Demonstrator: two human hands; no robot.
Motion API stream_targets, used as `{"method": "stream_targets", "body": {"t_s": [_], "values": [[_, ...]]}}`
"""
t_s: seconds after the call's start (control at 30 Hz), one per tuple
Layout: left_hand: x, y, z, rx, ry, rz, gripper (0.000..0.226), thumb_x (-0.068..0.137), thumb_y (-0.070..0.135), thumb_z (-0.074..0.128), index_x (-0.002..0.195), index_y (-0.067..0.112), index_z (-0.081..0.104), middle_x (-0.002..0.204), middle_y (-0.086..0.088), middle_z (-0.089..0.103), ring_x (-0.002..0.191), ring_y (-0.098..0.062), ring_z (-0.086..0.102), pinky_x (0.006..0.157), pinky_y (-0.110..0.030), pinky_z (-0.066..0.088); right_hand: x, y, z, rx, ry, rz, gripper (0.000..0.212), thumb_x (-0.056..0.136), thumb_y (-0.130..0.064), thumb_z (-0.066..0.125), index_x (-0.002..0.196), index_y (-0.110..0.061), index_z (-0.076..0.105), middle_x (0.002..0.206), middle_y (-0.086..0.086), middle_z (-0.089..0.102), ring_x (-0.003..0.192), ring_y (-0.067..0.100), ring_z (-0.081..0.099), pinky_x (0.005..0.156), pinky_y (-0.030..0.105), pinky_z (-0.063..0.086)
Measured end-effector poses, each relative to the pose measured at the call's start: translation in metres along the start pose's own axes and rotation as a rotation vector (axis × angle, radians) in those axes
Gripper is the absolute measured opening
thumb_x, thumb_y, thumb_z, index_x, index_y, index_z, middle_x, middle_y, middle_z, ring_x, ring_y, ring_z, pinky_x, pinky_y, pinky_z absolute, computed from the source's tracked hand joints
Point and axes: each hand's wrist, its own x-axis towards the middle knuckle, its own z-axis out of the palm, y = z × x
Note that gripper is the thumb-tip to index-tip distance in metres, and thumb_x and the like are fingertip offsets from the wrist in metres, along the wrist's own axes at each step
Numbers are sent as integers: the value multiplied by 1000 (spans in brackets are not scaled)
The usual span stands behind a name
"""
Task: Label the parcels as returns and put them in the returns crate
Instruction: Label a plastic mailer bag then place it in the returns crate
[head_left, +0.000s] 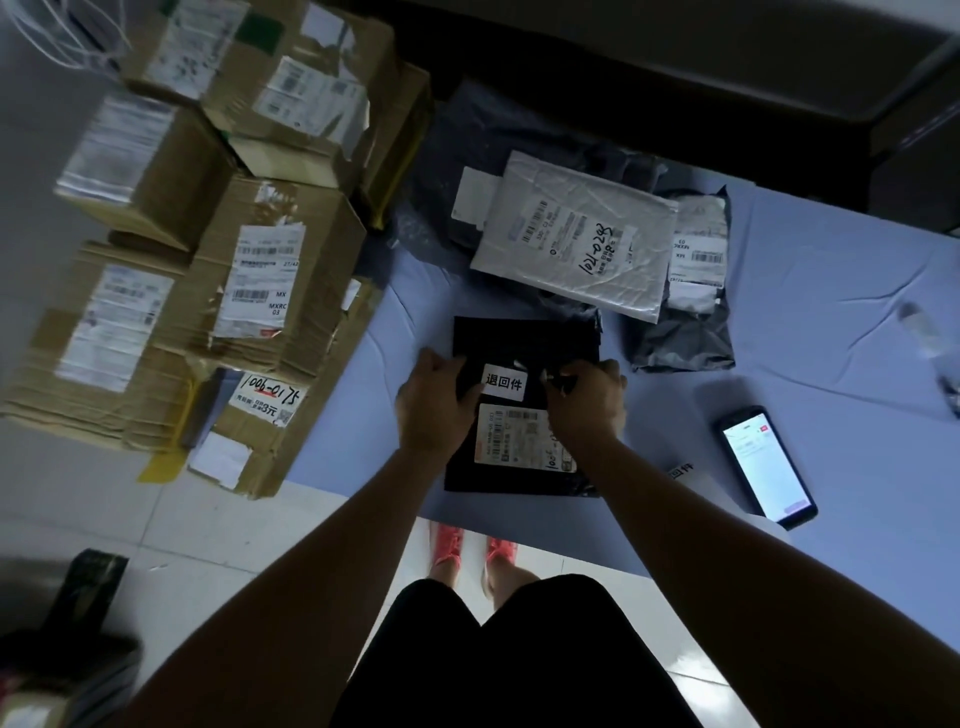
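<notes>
The left hand (436, 402) and right hand (587, 402) pinched the parcel (524, 338) beside the label (504, 383), fingers curled, probably tautening it for sticking.

Shipping label (514, 441) print unreadable, corner under right hand (589, 410). Left edge of parcel (519, 332) under left hand (434, 405). Second sticker (681, 472) half hidden by forearm (670, 496).
</notes>
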Motion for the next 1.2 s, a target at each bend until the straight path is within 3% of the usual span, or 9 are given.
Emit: {"method": "stream_targets", "body": {"t_s": [0.1, 0.2, 0.33, 0.47, 0.63, 0.77, 0.97, 1.07, 1.2], "values": [[-5, 5, -7, -57, -70, -69, 47, 78, 41, 72, 121, 25, 60, 100, -7, 57, 88, -27, 63, 74, -43, 58, -3, -1, -5, -9, -43, 115, 48, 91, -38, 66, 130, -17, 49, 129, 14, 41, 121, 34, 41, 91, 48, 45], [-11, 13, -14, -225, -157, -121, 48, 71, 26, 75, 118, 24, 64, 104, -6, 63, 94, -21, 65, 80, -41, 59, -4, 2, -10, 25, -93, 120, 56, 89, -31, 68, 136, -14, 42, 132, 17, 38, 125, 37, 38, 93, 48, 45], [-20, 13, -19, -320, -203, -153, 51, 69, 11, 80, 118, 18, 66, 109, -6, 72, 99, -23, 68, 86, -39, 58, 0, 17, -9, 116, -109, 106, 61, 85, -28, 71, 137, -16, 43, 129, 19, 48, 124, 39, 43, 95, 46, 45], [-32, 4, -30, -270, -167, -139, 57, 73, 14, 83, 127, 12, 63, 113, -7, 71, 101, -24, 68, 90, -35, 55, -10, 17, -8, 183, -157, 40, 72, 69, -32, 80, 134, -19, 52, 120, 15, 62, 115, 36, 57, 92, 47, 54], [-53, -5, -62, -172, -124, -69, 51, 79, 21, 79, 126, 8, 62, 111, -9, 71, 101, -24, 66, 87, -33, 53, -33, 6, -5, 234, -188, -80, 75, 65, -23, 80, 135, -16, 54, 120, 12, 62, 114, 31, 60, 92, 45, 55], [-68, -2, -113, -187, -4, 17, 42, 79, 13, 75, 119, 4, 62, 101, -8, 69, 92, -22, 65, 76, -31, 51, -66, -29, -24, 291, -111, -189, 67, 71, -22, 79, 134, -16, 55, 119, 12, 57, 111, 28, 56, 97, 38, 50], [-80, -15, -220, -277, 153, -2, 64, 84, 11, 72, 142, 4, 48, 126, -14, 60, 116, -27, 58, 83, -21, 40, -132, -115, -61, 379, 27, -334, 66, 63, -24, 84, 125, -14, 63, 111, 8, 69, 100, 26, 66, 85, 43, 58], [-94, -49, -274, -338, 206, -12, 67, 83, 13, 71, 145, 6, 47, 124, -9, 62, 113, -24, 61, 80, -24, 45, -179, -165, -58, 416, 59, -415, 58, 65, -20, 83, 119, -11, 66, 102, 6, 69, 94, 25, 67, 81, 42, 59], [-124, -108, -347, -340, 243, 21, 48, 78, 22, 70, 125, 12, 63, 106, 5, 65, 101, -17, 65, 79, -26, 48, -239, -232, -29, 459, 39, -482, 41, 69, -14, 81, 108, -10, 70, 95, 6, 70, 88, 24, 69, 77, 44, 61]]}}
